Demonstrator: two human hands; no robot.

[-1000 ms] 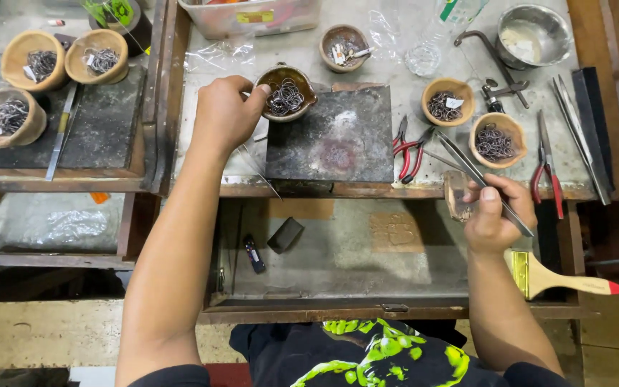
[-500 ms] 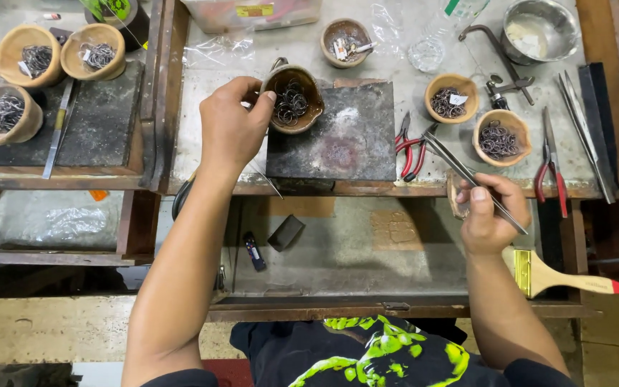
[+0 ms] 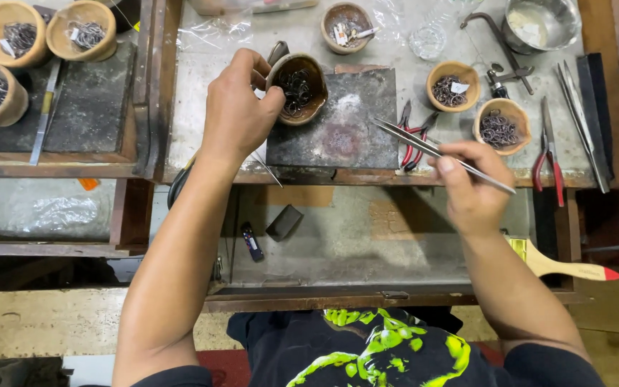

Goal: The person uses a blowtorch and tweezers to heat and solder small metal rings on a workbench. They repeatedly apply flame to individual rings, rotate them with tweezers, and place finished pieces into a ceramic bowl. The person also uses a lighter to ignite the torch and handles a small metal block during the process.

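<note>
Nearest, below the bench edge, an open drawer (image 3: 367, 236) holds a small black block (image 3: 284, 222), and a brush (image 3: 567, 266) with a pale wooden handle lies at its right side. Just above it, the right hand (image 3: 471, 183) is closed around thin metal tweezers (image 3: 424, 147). It grips them near the back end, so the tips point left and up over a dark slab (image 3: 345, 132). The tips hang above the slab, and I cannot tell if they carry anything, because they are too fine to see here. Red pliers (image 3: 406, 156) lie just beside the slab, partly under the tweezers. A little farther, the left hand (image 3: 241, 107) pinches the rim of a brown bowl (image 3: 299, 89) and tilts it toward the person. The bowl rests on the far left corner of the slab, with small dark wire rings inside. I judge the step in hand as presenting the bowl so that a ring can be picked out. Such a pick asks for a steady bowl and tips brought over its rim, closing on one ring only. Farther right stand two more ring bowls (image 3: 455, 84), and a steel bowl (image 3: 542, 21) at the far edge.
</note>
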